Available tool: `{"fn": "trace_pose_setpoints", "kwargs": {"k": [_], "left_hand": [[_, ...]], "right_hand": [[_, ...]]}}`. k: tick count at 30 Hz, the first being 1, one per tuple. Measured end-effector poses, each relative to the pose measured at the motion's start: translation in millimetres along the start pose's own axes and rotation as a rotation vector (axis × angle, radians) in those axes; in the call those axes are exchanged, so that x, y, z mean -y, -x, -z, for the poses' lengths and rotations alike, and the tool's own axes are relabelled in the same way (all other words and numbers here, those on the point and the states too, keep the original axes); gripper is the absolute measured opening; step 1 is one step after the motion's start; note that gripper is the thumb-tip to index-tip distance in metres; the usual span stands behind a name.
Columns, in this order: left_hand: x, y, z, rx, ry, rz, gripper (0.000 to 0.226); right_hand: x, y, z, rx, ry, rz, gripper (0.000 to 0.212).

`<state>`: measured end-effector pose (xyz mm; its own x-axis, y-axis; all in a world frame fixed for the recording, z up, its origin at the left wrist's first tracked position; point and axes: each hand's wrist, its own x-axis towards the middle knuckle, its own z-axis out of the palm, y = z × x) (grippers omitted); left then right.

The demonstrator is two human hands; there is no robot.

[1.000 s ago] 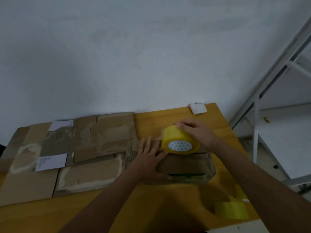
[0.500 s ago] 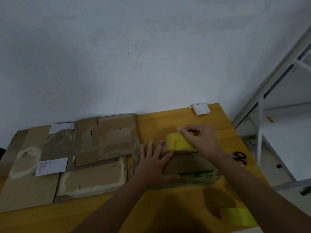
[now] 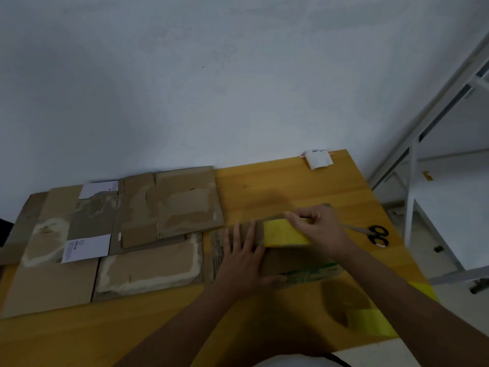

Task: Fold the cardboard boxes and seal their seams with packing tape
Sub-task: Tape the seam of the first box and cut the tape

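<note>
Cardboard box: sitting on wooden table, right of flattened cartons. Left hand: pressing box top, fingers straight. Right hand: gripping yellow packing tape roll on box top. Scissors: lying just right of box.

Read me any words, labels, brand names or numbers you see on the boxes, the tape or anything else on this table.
Nothing can be read in this picture.
White label on the flattened cardboard: dark print and a round mark, too small and blurred to read.
Second white label farther back: no print can be made out.
Green printing on the side of the box: blurred, unreadable.
Yellow tape roll: no text visible.
</note>
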<state>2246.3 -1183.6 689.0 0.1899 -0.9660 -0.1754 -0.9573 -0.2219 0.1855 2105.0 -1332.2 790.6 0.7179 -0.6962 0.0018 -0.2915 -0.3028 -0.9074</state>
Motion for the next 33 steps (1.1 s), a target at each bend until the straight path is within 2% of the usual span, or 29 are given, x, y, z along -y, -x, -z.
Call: {"fn": "trace_pose_setpoints", "kwargs": {"k": [4,7,9,12,14,16,20,25,29,31,33], "left_hand": [[11,1,11,0.063,0.126,-0.034,0.094],[22,10,25,0.046,0.486,-0.024,0.062],[17,19,38,-0.054,0.828,0.146,0.027],[-1,26,61,-0.166,1.470,0.494,0.020],[-10,27,73,-0.189,1.684,0.567,0.020],[-15,29,81,-0.206,1.730,0.583,0.027],[-18,33,85,-0.216,1.631,0.532,0.026],[-18,37,89,-0.326,1.452,0.480,0.032],[-13,38,100,-0.417,1.465,0.355,0.023],[-3,38,111,-0.456,1.465,0.320,0.022],[7,40,118,-0.443,1.438,0.286,0.021]], "right_hand": [[2,12,-3,-0.037,0.130,0.067,0.035],[8,14,-5,-0.039,0.164,0.076,0.029],[10,14,-5,-0.034,0.170,0.067,0.030],[12,14,-7,-0.020,0.204,0.082,0.029],[10,12,-9,-0.019,0.233,0.110,0.029],[8,11,-12,-0.014,0.271,0.113,0.030],[10,6,-16,0.020,0.394,0.076,0.048],[29,-10,-11,0.263,0.669,0.069,0.076],[36,-20,-12,0.357,0.808,0.138,0.065],[37,-22,-17,0.373,0.787,0.132,0.062],[41,-26,-23,0.386,0.719,0.138,0.050]]}}
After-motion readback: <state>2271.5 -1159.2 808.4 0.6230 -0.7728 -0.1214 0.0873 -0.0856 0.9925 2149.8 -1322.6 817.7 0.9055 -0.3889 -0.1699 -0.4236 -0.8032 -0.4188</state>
